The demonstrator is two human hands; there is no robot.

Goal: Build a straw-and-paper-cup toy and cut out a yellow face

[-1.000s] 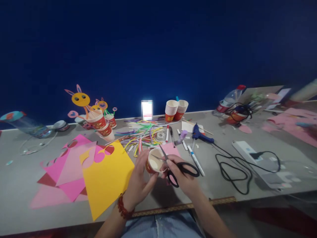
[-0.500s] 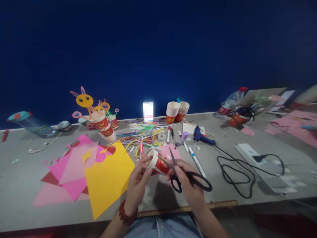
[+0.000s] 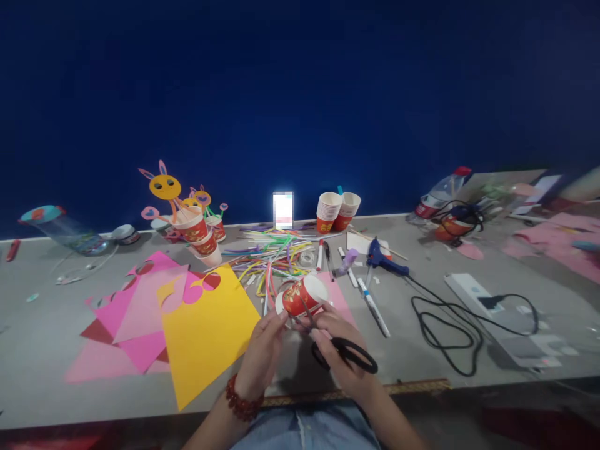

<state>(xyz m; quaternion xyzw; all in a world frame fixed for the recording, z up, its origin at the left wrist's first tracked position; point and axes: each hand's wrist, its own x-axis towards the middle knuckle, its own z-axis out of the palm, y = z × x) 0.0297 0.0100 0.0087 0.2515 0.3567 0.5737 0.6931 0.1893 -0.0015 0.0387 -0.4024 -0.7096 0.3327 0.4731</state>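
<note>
Above the table's near edge, a red and white paper cup (image 3: 296,299) is tilted on its side between my hands. My left hand (image 3: 266,345) is closed on the cup's left end, with a dark red beaded bracelet (image 3: 242,399) at the wrist. My right hand (image 3: 341,350) grips black-handled scissors (image 3: 356,355), their blades pointing up and left across the cup's lower side. Fingers of the right hand also lie by the cup's right end. Whether the blades cut into the cup I cannot tell.
Yellow paper (image 3: 206,337) overlaps pink sheets on the left. Pipe cleaners (image 3: 276,256) are heaped ahead, near a lit phone (image 3: 284,210) and stacked cups (image 3: 328,212). A blue glue gun (image 3: 387,259) and a power strip (image 3: 492,322) with a black cable lie right. Cup figures (image 3: 187,225) stand left.
The cup has been turned, so its other end now faces up and right. My right hand and the scissors have shifted left, and the blades now lie across the cup.
</note>
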